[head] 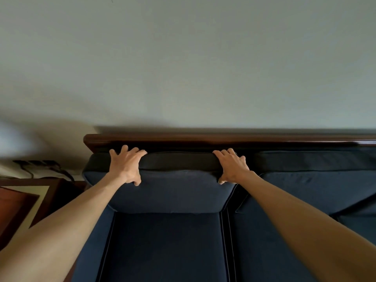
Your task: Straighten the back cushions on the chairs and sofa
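Observation:
A dark blue back cushion (175, 190) leans against the sofa's dark wooden back rail (203, 138) at the sofa's left end. My left hand (126, 165) grips the cushion's top edge near its left corner, fingers over the top and thumb on the front face. My right hand (232, 166) grips the top edge near the right corner in the same way. A second blue back cushion (315, 184) leans beside it on the right. The blue seat cushion (166, 247) lies below.
A pale wall (183, 68) rises right behind the sofa. A wooden side table (22, 202) stands at the left with a blurred white lamp shade (14, 139) above it. A second seat cushion (264, 251) continues to the right.

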Available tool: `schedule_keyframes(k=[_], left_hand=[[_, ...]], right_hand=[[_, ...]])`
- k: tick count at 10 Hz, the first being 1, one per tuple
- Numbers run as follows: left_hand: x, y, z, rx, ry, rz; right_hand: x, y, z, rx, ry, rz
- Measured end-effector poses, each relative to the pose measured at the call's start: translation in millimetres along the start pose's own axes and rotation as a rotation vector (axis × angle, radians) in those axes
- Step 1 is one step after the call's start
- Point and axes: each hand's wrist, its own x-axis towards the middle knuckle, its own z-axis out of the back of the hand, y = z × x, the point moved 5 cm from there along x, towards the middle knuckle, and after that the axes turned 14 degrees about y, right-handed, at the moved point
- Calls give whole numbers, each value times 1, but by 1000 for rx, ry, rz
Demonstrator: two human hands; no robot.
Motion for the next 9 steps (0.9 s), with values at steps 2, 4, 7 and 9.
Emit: schedule_keyframes(k=[2,4,7,9], left_hand=[[4,7,1,-85,-4,0],[3,-8,-10,-136,-19,57],[-47,-54,34,-378,34,-31],[-152,-103,144,-989,-279,-274]], right_hand=[[-1,3,-12,84,-67,-24],[-1,5,-16,75,-55,-52],[-54,9,24,166,-52,18],[-174,-8,116,654,-388,225]])
